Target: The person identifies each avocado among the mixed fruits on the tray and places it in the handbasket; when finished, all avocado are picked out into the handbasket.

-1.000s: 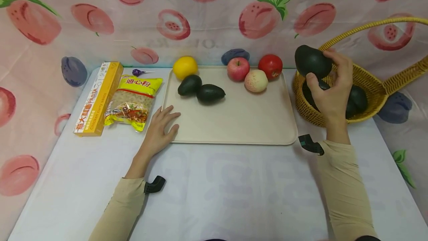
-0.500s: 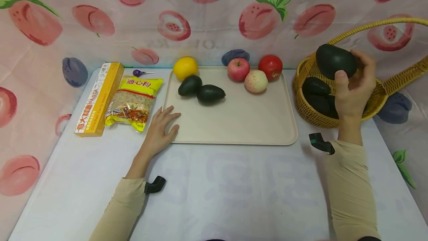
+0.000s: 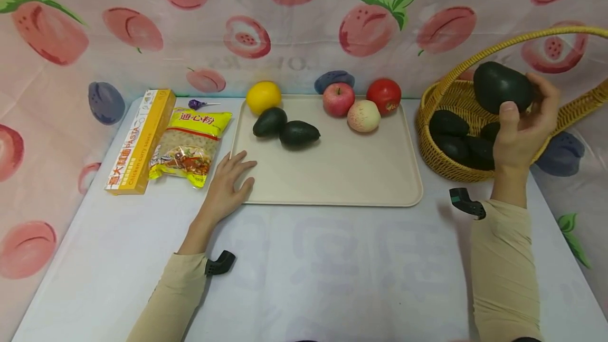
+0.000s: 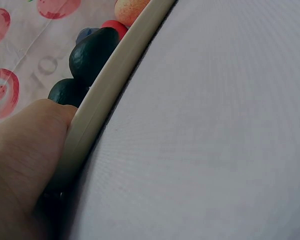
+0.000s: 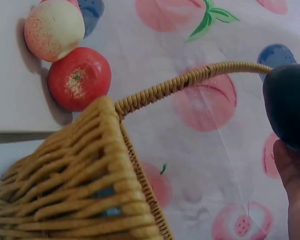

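Observation:
Above the right side of the wicker basket (image 3: 434, 157), my right hand (image 3: 524, 136) grips a dark green avocado (image 3: 503, 87) between thumb and fingers. Several more avocados (image 3: 448, 123) lie inside the basket. In the right wrist view the held avocado (image 5: 290, 107) is at the right edge, near the basket's handle (image 5: 175, 85). My left hand (image 3: 228, 186) rests with spread fingers on the left edge of the beige tray (image 3: 332, 183). Two avocados (image 3: 299, 134) sit on the tray beside a lemon (image 3: 263, 97).
At the tray's back right are an apple (image 3: 339, 99), a pale peach (image 3: 363, 116) and a red round fruit (image 3: 383, 96). Left of the tray lie a yellow pasta bag (image 3: 190, 144), a pasta box (image 3: 141, 141) and a purple lollipop (image 3: 196, 103). The basket's tall handle (image 3: 494, 49) arches overhead.
My right hand has moved right across the basket with the avocado in its grip, uncovering more of the avocados inside. The left hand has stayed on the tray edge.

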